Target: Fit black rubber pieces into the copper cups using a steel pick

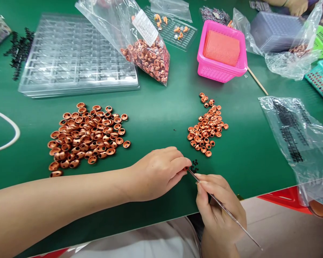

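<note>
Between the thumb and fingers of my left hand (160,173) is a small copper-coloured cup (186,168), mostly covered by the fingertips. My right hand (220,204) grips a thin metal tweezers-like tool (227,211) the way one holds a pen. Its tip meets the cup; what the tip does inside is too small to see. Tiny black parts (195,164) lie just beyond the fingertips. To the left spreads a large pile of copper-coloured cups (88,134), and a smaller pile of them (207,125) sits farther up on the right.
Clear plastic trays (83,53) are stacked at the back left, beside a bag of copper cups (150,57). A pink basket (222,70) holds an orange-red block. At right lies a plastic bag with black parts (290,132). Another person's hand (297,6) shows at the far right.
</note>
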`<state>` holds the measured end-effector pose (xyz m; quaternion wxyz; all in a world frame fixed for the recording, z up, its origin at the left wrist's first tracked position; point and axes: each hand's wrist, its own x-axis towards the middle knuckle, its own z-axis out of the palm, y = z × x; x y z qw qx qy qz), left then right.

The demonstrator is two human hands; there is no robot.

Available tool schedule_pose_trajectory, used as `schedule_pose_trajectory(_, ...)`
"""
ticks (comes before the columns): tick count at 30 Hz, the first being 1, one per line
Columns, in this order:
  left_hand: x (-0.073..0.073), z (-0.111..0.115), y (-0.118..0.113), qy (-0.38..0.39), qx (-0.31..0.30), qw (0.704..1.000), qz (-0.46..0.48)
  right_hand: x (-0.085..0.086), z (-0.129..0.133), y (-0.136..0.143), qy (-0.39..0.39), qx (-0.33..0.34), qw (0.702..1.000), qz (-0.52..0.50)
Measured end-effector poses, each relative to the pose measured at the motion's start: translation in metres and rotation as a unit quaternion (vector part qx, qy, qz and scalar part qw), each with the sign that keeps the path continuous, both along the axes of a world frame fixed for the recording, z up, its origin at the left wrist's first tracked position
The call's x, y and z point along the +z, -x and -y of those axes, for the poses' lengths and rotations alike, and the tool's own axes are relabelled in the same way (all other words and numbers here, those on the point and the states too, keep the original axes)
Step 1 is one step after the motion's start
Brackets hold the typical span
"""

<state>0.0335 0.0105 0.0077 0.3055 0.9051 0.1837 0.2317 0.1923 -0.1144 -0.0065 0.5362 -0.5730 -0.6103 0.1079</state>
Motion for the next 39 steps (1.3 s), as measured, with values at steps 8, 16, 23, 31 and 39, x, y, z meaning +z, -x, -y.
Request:
schedule_pose_trajectory(8, -0.0001, 0.0001, -0.0006, 0.000, 0.003, 1.000, -0.008, 0.0006, -0.0001, 0.0006, 0.013, -0.005, 1.000, 0.015)
schedule_pose_trajectory(16, -0.0002, -0.0001, -0.0003, 0.011, -0.002, 1.000, -0.010, -0.0009, 0.0004, -0.0007, -0.001, 0.012, 0.999, 0.040)
schedule_pose_trajectory(23, -0.0015, -0.0004, 0.0010, 0.016, -0.002, 1.000, -0.010, -0.0010, 0.0024, 0.0007, 0.004, 0.003, 0.997, 0.076)
schedule_pose_trajectory(31, 0.0018, -0.0017, -0.0008, 0.036, 0.001, 0.999, -0.014, 0.0003, 0.0019, 0.0014, 0.006, -0.004, 0.998, 0.067)
schedule_pose_trajectory(39, -0.0069, -0.0019, -0.0002, 0.035, -0.001, 0.999, 0.020, -0.0014, 0.0017, 0.0007, -0.018, -0.004, 0.999, 0.036)
